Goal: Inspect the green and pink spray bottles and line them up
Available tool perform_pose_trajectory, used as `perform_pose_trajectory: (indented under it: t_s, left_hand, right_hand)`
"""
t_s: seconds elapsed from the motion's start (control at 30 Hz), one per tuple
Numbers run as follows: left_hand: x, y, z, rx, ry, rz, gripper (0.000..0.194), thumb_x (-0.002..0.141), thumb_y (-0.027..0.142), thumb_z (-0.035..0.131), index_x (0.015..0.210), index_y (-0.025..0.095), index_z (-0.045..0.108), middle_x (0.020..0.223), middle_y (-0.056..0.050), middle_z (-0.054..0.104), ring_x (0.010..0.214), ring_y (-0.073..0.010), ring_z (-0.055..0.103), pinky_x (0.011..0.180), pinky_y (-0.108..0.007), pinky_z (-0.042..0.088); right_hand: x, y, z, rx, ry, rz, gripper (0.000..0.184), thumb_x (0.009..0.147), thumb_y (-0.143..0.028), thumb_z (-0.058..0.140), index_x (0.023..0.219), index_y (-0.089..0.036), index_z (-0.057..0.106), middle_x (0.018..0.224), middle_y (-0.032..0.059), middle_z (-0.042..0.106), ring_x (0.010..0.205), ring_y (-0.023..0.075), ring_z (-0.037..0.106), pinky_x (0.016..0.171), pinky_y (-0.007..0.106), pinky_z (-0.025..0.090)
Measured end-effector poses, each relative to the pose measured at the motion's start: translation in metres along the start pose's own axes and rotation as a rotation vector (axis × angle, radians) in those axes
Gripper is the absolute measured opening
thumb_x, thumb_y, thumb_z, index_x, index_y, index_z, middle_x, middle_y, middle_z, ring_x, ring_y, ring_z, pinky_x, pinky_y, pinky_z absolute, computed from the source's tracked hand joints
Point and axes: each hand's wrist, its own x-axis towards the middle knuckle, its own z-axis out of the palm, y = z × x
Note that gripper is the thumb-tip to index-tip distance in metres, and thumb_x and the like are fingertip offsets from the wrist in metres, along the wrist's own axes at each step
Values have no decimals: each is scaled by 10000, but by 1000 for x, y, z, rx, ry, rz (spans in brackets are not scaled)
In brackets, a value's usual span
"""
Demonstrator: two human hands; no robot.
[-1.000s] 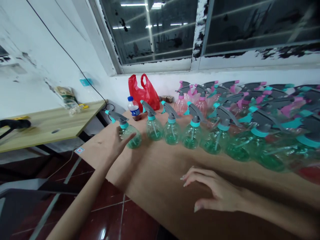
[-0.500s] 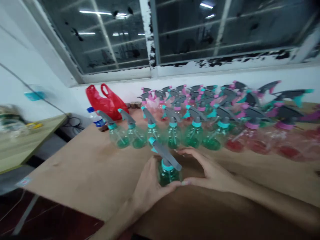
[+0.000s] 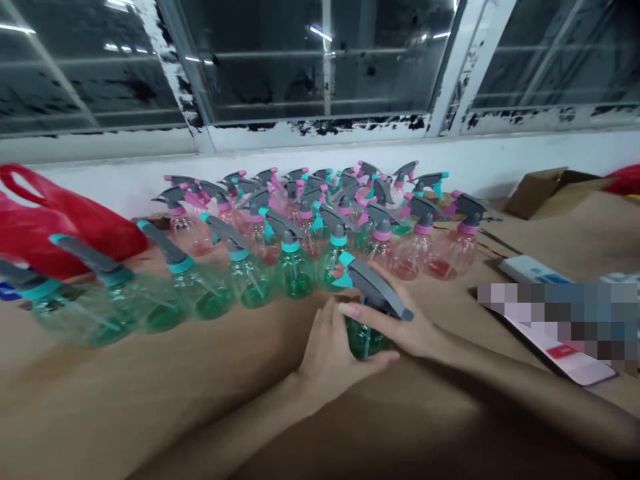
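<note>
A green spray bottle [image 3: 367, 335] with a grey trigger head and teal collar stands upright on the brown table [image 3: 150, 393], just in front of the bottle rows. My left hand [image 3: 333, 353] wraps round its body from the left and below. My right hand [image 3: 407, 327] closes round its neck and upper body from the right. Both arms reach in from the lower edge.
Rows of several green spray bottles [image 3: 295, 267] and pink spray bottles [image 3: 453, 250] stand behind, under a window. A red plastic bag [image 3: 55, 223] lies at left. A cardboard box [image 3: 547, 190] sits at right, with a white flat object [image 3: 533, 269] and papers near the right edge.
My left hand took a green bottle from the left end of the row and brought it to the table's middle; my right hand joined it. The view has swung right.
</note>
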Motion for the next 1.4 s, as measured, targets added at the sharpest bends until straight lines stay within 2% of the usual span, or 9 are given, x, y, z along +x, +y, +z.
perform_pose_trajectory:
  t_s: [0.1, 0.3, 0.4, 0.53, 0.7, 0.8, 0.93, 1.07, 1.4]
  left_hand:
    - [4, -1, 3, 9, 14, 14, 673, 686, 517, 761, 1159, 149, 456, 1139, -171, 546, 1086, -376, 523, 882, -568, 438]
    - [11, -7, 10, -69, -3, 16, 857, 694, 616, 720, 1324, 165, 353, 1217, -176, 510, 1153, -384, 492, 937, -564, 418]
    - [7, -17, 2, -57, -110, 44, 948, 705, 639, 695, 1415, 201, 244, 1327, -170, 448, 1233, -375, 431, 984, -541, 390]
    - [-6, -38, -23, 120, -276, 49, 937, 760, 623, 656, 1463, 252, 160, 1389, -152, 416, 1251, -354, 424, 999, -530, 371]
    - [-21, -55, -44, 305, -427, 72, 665, 837, 439, 643, 1405, 269, 341, 1405, -94, 439, 1280, -304, 414, 1048, -498, 328]
    - [-23, -57, -45, 371, -461, 64, 641, 823, 448, 639, 1380, 233, 404, 1438, -117, 407, 1297, -330, 392, 1034, -530, 338]
    - [-22, -56, -44, 395, -481, 86, 634, 832, 464, 625, 1377, 214, 420, 1449, -128, 395, 1307, -331, 382, 1020, -520, 365]
    - [-22, -56, -45, 391, -459, 108, 584, 845, 456, 612, 1358, 230, 448, 1439, -116, 416, 1305, -325, 391, 1023, -523, 360]
    - [-22, -57, -44, 412, -474, 111, 574, 863, 474, 589, 1355, 205, 461, 1453, -121, 395, 1312, -334, 379, 1022, -536, 358]
  right_hand:
    - [5, 5, -2, -26, 3, 2, 227, 795, -301, 668, 1001, -247, 591, 930, -3, 629, 858, 171, 610, 787, 338, 479]
    - [14, 8, -10, -20, -26, 49, 301, 810, -397, 647, 1055, -230, 594, 1024, 35, 648, 972, 214, 615, 864, 387, 473]
    - [16, 10, -15, -88, -12, 26, 234, 828, -398, 625, 994, -236, 595, 953, 18, 648, 901, 199, 622, 823, 378, 474]
    - [19, 15, -21, -151, 4, 1, 187, 827, -408, 624, 899, -244, 570, 826, -10, 623, 766, 174, 597, 741, 356, 465]
    - [20, 16, -26, -153, 1, 52, 200, 827, -430, 610, 893, -252, 546, 697, -36, 528, 588, 137, 497, 570, 310, 413]
    - [20, 15, -27, -168, 1, 70, 191, 830, -436, 592, 839, -249, 554, 656, -34, 484, 569, 139, 476, 544, 307, 404]
    - [21, 17, -26, -204, -1, 98, 213, 808, -444, 609, 907, -256, 598, 601, -38, 481, 539, 149, 486, 532, 314, 433]
    - [20, 17, -25, -216, 3, 140, 306, 769, -462, 647, 994, -257, 611, 635, -26, 544, 541, 156, 531, 554, 325, 484]
    - [19, 15, -26, -238, -41, 124, 386, 826, -431, 594, 1175, -264, 602, 861, 25, 678, 735, 203, 634, 767, 403, 535]
